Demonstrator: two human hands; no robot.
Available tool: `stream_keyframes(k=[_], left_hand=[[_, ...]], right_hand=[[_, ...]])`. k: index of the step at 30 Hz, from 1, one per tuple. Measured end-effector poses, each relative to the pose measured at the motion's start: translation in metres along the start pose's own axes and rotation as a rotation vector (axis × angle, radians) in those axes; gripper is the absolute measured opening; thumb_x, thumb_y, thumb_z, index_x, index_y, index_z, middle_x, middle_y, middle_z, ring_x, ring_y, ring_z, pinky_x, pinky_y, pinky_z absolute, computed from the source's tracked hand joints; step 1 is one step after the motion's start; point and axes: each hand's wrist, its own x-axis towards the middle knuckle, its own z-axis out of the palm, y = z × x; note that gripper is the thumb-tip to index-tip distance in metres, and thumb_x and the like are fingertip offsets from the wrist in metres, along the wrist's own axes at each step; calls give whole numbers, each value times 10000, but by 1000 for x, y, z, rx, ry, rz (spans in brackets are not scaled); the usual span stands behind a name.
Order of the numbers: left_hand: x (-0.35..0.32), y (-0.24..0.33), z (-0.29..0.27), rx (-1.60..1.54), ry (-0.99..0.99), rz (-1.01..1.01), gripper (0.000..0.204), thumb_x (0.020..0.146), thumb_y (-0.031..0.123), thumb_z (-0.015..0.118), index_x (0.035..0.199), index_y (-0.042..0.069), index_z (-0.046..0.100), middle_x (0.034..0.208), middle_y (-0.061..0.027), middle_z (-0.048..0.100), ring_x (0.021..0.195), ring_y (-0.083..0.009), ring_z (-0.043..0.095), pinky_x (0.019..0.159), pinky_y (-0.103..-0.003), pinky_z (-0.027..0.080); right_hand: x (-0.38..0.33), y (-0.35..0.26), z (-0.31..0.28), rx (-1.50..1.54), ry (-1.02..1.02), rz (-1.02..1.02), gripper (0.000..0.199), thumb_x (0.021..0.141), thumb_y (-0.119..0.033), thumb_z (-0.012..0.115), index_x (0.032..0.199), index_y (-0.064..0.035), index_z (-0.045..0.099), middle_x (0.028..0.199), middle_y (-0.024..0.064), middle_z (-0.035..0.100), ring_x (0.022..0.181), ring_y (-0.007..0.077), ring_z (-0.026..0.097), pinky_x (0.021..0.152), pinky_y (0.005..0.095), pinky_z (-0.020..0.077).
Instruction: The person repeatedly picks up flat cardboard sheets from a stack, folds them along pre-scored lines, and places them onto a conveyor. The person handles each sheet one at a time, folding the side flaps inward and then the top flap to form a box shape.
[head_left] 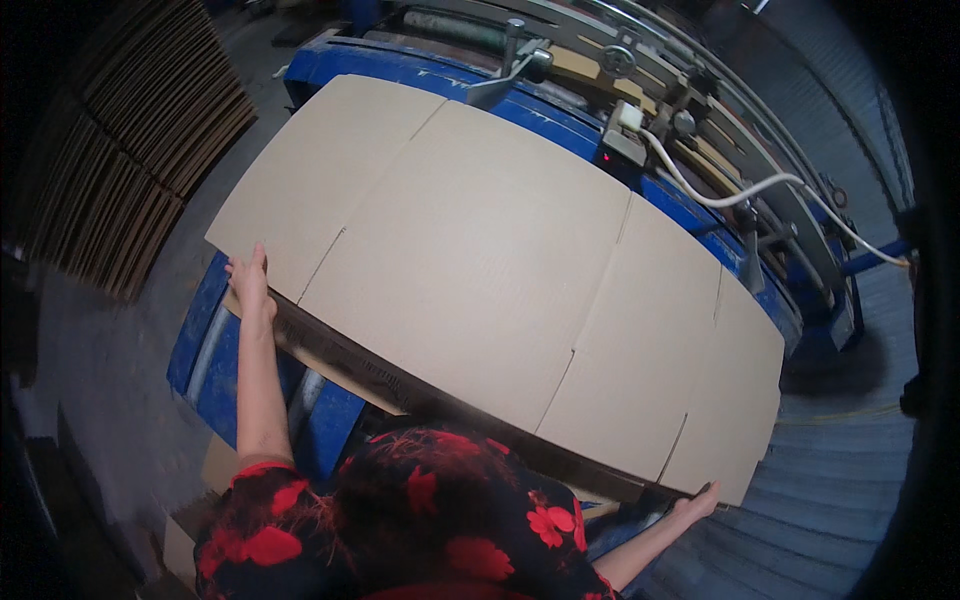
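A wide, flat brown cardboard sheet [480, 250] with creases and slots lies across in front of me, on top of a stack whose dark near side [350, 360] shows below its edge. My left hand [250, 282] is closed at the near edge toward the left corner, thumb pointing away from me. At the near right corner my right hand [703, 499] grips the sheet's edge, its fingers partly hidden beneath the cardboard. Both arms are spread wide along the near side.
Beyond the sheet stands a blue machine [400, 75] with metal rails, a handwheel [618, 62] and a white cable [715, 200]. Blue frame parts with rollers [210, 340] show beneath the stack at left. A tall pile of folded cardboard [130, 150] stands on the floor at far left.
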Motion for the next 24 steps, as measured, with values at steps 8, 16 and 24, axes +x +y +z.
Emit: stream_keyframes(k=[8, 16, 24], left_hand=[[-4, 46, -19, -910, -236, 262, 660, 903, 72, 557, 1445, 85, 181, 1348, -150, 419, 1183, -234, 457, 999, -386, 412], [-14, 22, -75, -531, -758, -32, 411, 896, 208, 606, 1181, -74, 513, 1163, -125, 562, 1051, -207, 543, 905, -353, 451], [-109, -1, -33, -447, -845, 600, 392, 924, 166, 548, 1273, 0, 484, 1220, -107, 536, 1070, -239, 539, 967, -376, 410]], right_hand=[[-18, -29, 9, 698, -257, 169, 353, 817, -53, 541, 1162, 8, 502, 1161, 149, 548, 1068, 288, 534, 914, 454, 461], [-68, -21, -11, 240, -579, 18, 439, 823, -38, 584, 1249, -15, 482, 1127, 142, 576, 966, 268, 587, 885, 407, 481], [-100, -14, -15, -706, -856, -1045, 399, 832, -15, 577, 1229, -19, 536, 1232, 161, 537, 1090, 316, 534, 927, 397, 429]])
